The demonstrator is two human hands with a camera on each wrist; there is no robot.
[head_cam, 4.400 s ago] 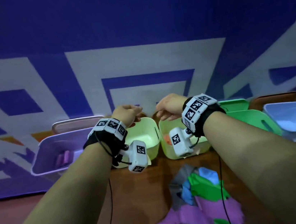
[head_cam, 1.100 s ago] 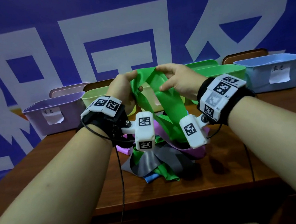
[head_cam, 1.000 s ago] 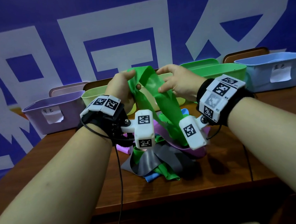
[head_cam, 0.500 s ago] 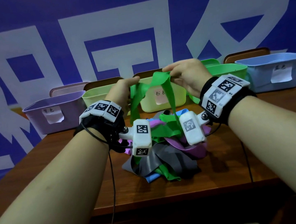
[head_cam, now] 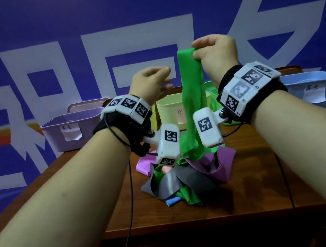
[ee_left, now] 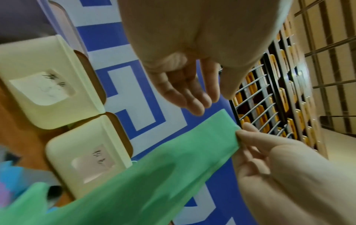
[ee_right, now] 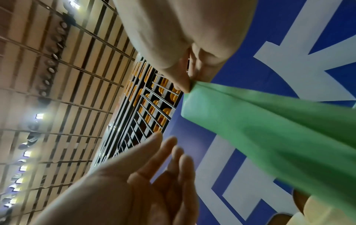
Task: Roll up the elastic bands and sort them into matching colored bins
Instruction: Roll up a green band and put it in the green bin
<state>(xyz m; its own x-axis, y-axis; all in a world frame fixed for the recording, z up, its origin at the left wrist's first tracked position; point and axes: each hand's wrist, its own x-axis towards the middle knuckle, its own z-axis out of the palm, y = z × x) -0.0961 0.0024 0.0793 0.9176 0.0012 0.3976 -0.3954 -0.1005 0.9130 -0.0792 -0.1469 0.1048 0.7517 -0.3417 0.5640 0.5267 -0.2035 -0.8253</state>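
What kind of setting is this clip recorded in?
Probably an indoor hall or exhibition-type space set up for a sorting demo: a large blue printed backdrop with white characters, a wooden table with labelled plastic bins, and a slatted ceiling with spotlights.

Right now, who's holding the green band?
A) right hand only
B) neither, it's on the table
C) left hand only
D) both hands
A: the right hand pinches the top end of the green band, which hangs down to the pile, while the left hand is beside it with relaxed fingers off the band.
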